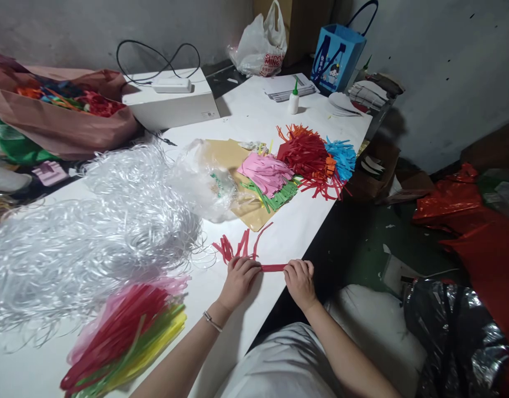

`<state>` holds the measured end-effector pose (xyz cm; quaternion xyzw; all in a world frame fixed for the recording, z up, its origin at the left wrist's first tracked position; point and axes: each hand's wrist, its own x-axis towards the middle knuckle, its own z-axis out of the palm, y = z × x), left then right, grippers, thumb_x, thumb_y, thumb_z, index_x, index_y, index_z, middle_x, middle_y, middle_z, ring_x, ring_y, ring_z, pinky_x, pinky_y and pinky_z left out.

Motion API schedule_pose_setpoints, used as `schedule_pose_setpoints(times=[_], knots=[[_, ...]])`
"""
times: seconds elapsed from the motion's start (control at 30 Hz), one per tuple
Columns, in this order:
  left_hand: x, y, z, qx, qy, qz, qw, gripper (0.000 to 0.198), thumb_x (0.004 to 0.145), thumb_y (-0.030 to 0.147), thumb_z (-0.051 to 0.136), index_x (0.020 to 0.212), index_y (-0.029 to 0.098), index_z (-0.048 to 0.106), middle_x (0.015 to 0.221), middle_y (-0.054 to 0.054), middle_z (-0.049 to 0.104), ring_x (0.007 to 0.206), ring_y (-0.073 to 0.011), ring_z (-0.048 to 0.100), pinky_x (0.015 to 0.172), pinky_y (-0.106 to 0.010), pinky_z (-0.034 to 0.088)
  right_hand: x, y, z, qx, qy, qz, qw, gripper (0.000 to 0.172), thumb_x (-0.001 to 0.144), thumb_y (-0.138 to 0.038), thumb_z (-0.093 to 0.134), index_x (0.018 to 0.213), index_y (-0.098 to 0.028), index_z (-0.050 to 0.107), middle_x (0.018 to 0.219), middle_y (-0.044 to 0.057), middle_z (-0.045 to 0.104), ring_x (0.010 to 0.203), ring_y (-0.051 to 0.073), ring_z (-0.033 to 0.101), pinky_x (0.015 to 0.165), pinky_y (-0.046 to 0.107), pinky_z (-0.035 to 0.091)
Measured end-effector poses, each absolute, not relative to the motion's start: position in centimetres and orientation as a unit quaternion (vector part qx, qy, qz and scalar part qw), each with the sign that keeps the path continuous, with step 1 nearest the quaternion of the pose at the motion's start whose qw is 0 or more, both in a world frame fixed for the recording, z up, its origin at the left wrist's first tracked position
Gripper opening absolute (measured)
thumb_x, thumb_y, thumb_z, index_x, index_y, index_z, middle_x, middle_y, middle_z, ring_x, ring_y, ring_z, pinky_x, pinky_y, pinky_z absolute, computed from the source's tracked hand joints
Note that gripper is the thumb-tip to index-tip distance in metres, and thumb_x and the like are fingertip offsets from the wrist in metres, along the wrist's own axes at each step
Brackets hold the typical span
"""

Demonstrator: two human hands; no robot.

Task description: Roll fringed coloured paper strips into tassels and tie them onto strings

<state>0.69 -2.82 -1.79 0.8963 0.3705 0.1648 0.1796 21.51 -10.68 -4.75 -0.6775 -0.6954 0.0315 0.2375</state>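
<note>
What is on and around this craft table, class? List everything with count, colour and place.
table: one, white, centre of view
clear plastic strands: one heap, whitish, left on table
flat strips: one stack, red, pink, green, yellow, near left
fringed paper pieces: one pile, red, pink, green, blue, orange, mid-table
glue bottle: one, white with green tip, far end
white box: one, white, far left
blue bag: one, blue, far end
red paper strip: one, red, near edge, between both hands
left hand: one, bare, pinching the strip's fringed end
right hand: one, bare, pinching its other end
</note>
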Motion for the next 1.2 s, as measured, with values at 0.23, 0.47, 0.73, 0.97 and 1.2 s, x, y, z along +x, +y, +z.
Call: schedule_pose_setpoints(times=[0.23, 0.47, 0.73, 0.97, 1.2], knots=[[1.4, -2.8, -1.6, 0.853, 0.462, 0.164, 0.181, 0.018, 0.091, 0.026, 0.051, 0.084, 0.020, 0.067, 0.098, -0.007, 0.066, 0.094, -0.0237, 0.056, 0.090, -0.045, 0.036, 22.4, -9.6, -3.9, -0.717, -0.666, 0.050, 0.201, 0.012, 0.092, -0.019, 0.056, 0.080, -0.020, 0.061, 0.099, 0.007, 0.062, 0.099, 0.021, 0.052, 0.098, 0.041, 0.028], [2.6, -2.4, -0.9, 0.844, 0.504, 0.109, 0.148, 0.016, 0.087, 0.025, 0.054, 0.076, 0.019, 0.065, 0.095, -0.008, 0.064, 0.090, -0.0254, 0.056, 0.084, -0.045, 0.035, 22.2, -9.3, -3.1, -0.737, -0.646, 0.056, 0.192, 0.014, 0.092, -0.022, 0.056, 0.079, -0.020, 0.059, 0.104, 0.009, 0.061, 0.102, 0.025, 0.050, 0.098, 0.046, 0.028], [2.8, -2.4, -1.3, 0.841, 0.511, 0.109, 0.141, 0.012, 0.087, 0.021, 0.054, 0.082, 0.019, 0.064, 0.094, -0.007, 0.064, 0.090, -0.0244, 0.056, 0.082, -0.042, 0.035, 20.7, -9.6, -4.1, -0.675, -0.699, 0.018, 0.233, 0.012, 0.094, -0.016, 0.054, 0.090, -0.023, 0.063, 0.097, 0.003, 0.064, 0.101, 0.020, 0.052, 0.105, 0.047, 0.019], [2.1, -2.6, -1.6, 0.899, 0.396, 0.137, 0.130, 0.020, 0.090, 0.015, 0.050, 0.092, 0.024, 0.068, 0.095, -0.004, 0.067, 0.094, -0.0229, 0.055, 0.098, -0.049, 0.029, 19.5, -8.4, -4.8, -0.617, -0.760, 0.043, 0.201, 0.019, 0.094, -0.016, 0.054, 0.076, -0.021, 0.058, 0.077, -0.001, 0.061, 0.082, 0.016, 0.051, 0.095, 0.040, 0.026], [1.8, -2.3, -2.2, 0.917, 0.337, 0.154, 0.146, 0.020, 0.093, 0.018, 0.049, 0.098, 0.025, 0.067, 0.099, -0.002, 0.069, 0.096, -0.0212, 0.055, 0.103, -0.050, 0.026, 19.3, -8.0, -4.1, -0.601, -0.774, 0.050, 0.190, 0.007, 0.092, -0.025, 0.058, 0.086, -0.022, 0.059, 0.084, -0.001, 0.061, 0.086, 0.017, 0.051, 0.093, 0.041, 0.028]])
